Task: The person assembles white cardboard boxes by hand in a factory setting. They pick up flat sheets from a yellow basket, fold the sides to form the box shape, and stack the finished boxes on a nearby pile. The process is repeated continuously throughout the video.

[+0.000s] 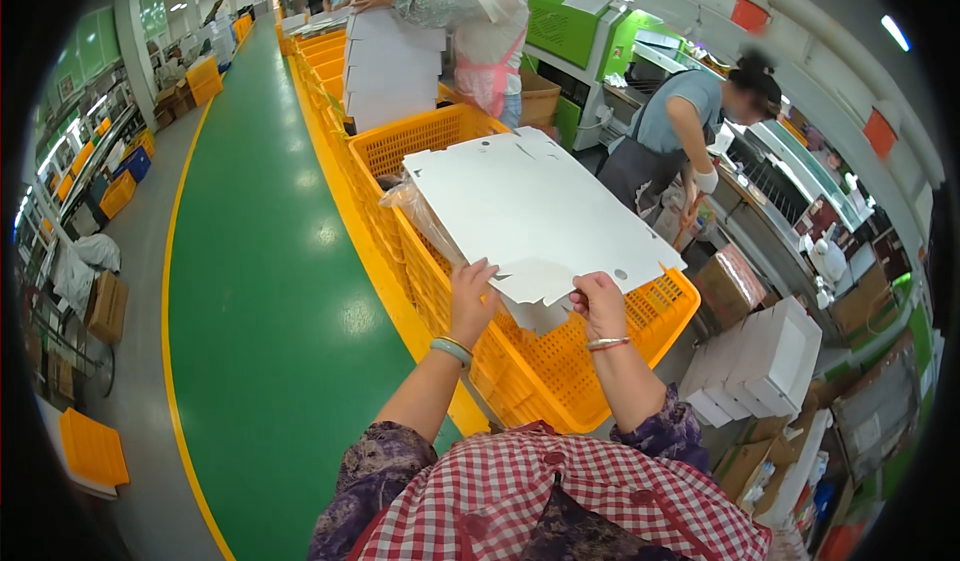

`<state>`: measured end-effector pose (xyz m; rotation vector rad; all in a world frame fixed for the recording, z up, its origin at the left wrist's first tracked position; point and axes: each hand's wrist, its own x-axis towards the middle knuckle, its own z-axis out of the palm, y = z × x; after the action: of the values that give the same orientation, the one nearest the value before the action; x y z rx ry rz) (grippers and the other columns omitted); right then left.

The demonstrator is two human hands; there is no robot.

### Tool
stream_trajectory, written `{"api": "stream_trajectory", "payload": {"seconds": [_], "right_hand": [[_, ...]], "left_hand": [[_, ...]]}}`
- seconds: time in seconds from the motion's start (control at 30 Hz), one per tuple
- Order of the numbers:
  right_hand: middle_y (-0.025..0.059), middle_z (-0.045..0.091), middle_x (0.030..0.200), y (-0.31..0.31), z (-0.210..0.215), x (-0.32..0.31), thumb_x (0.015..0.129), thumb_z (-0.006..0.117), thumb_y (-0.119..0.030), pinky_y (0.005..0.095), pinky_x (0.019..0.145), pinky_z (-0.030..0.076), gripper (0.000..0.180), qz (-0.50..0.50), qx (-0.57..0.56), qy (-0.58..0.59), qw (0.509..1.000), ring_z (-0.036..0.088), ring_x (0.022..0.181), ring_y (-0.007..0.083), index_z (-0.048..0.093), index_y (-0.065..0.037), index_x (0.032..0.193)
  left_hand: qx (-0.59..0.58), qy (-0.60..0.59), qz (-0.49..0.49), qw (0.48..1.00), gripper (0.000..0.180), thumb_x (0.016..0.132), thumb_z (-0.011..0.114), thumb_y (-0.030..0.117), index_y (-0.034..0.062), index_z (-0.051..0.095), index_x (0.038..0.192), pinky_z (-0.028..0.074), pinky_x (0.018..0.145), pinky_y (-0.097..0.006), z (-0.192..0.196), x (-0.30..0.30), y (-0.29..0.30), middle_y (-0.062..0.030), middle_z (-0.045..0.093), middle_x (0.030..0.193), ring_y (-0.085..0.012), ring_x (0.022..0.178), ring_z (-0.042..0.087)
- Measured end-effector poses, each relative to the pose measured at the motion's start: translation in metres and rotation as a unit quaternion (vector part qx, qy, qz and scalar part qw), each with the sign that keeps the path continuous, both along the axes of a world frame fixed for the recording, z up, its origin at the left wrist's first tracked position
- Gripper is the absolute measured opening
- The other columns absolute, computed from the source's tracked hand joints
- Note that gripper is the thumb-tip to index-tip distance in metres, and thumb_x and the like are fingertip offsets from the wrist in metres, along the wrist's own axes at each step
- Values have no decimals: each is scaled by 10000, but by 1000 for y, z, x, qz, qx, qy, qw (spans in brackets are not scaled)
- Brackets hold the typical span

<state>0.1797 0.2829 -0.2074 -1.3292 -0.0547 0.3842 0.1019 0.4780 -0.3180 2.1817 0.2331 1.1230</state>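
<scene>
A large flat white sheet with notched edges and a few small dark holes lies over the top of a yellow plastic crate. My left hand grips its near left corner, fingers on the edge. At the near edge further right, my right hand pinches the sheet between thumb and curled fingers. Some clear plastic film sticks out from under the sheet's left side. Below the sheet's near edge, part of another pale piece shows inside the crate.
Beyond the crate, a person in a pink apron handles a tall stack of white boards. To the right, another person bends by a machine. Stacked white trays stand at right; a green walkway runs along the left.
</scene>
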Motion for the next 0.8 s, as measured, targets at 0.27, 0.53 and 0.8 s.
{"api": "stream_trajectory", "payload": {"seconds": [0.27,0.53,0.8], "right_hand": [[50,612,763,-54,26,-58,872,606,-148,224,591,459,120,31,65,-47,996,581,670,100,567,-39,904],[90,652,930,-150,3,-72,909,575,-186,240,685,477,212,57,16,-161,985,590,732,110,596,-6,1018],[85,601,983,-279,-62,-67,864,608,-151,268,729,471,224,-118,122,-123,978,551,813,141,550,-40,1050]], "left_hand": [[-26,-74,-111,991,265,738,563,-18,64,672,966,377,1004,-439,61,-14,-7,-76,617,1109,-360,1191,455],[-274,-120,-79,951,170,918,581,167,11,650,911,380,606,-214,148,-47,20,47,533,750,-58,674,462],[-340,-137,-134,921,312,956,526,269,-14,589,1071,494,837,-307,194,-96,45,-45,610,958,-133,924,575]]}}
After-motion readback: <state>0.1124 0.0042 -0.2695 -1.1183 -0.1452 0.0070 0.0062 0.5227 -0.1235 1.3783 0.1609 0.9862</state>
